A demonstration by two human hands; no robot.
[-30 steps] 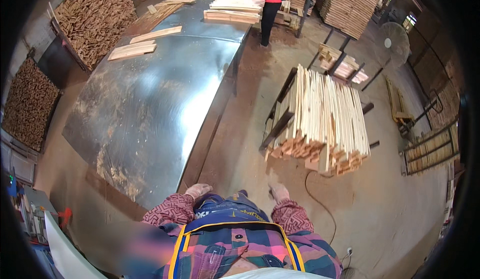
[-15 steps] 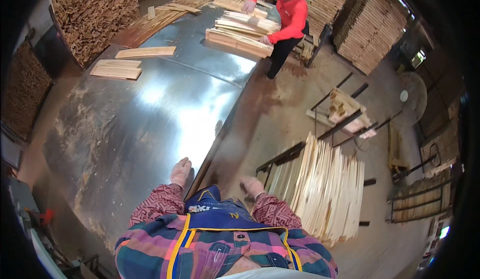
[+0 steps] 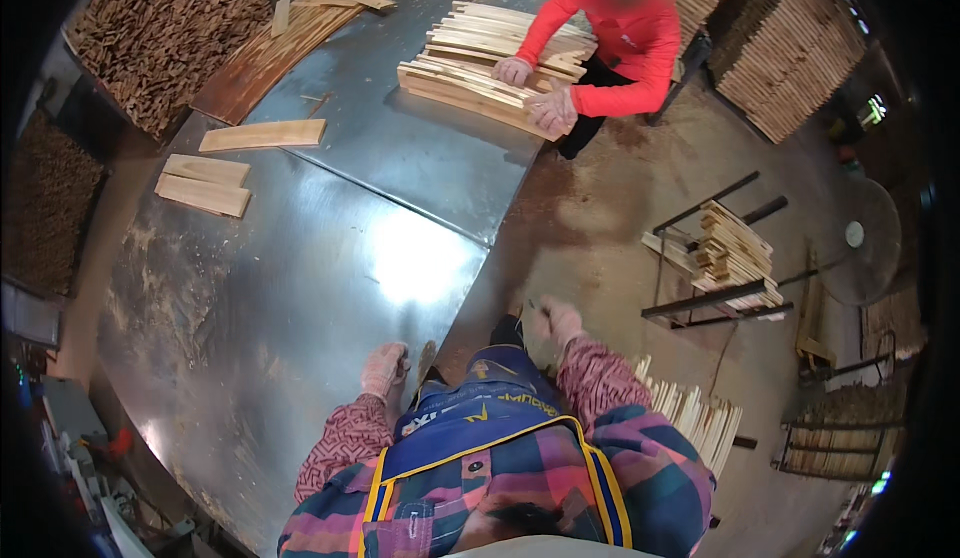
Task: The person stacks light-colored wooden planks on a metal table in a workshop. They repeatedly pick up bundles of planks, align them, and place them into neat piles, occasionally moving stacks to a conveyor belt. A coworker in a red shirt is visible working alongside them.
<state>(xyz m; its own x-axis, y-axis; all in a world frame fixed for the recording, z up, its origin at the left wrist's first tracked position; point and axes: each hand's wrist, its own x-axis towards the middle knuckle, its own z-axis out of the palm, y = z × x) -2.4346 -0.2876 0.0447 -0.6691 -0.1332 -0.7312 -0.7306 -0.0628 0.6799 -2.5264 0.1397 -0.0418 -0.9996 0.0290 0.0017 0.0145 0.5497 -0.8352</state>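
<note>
My left hand, in a pale glove, hovers at the near right edge of the metal table. Its fingers are curled in, with nothing visible in them. My right hand, gloved too, is out past the table edge above the floor. Its fingers are closed, and a small dark tip shows by them, too small to name. Nearest to it is a stack of pale wooden slats, partly behind my right arm.
Across the table a person in red has both gloved hands on a row of boards. Loose boards lie at the table's left. A metal rack with wood and a round fan stand on the right.
My view has shifted toward the table and my body has moved forward. My right hand has risen away from the slat stack. The person in red now leans over the boards with both hands together.
</note>
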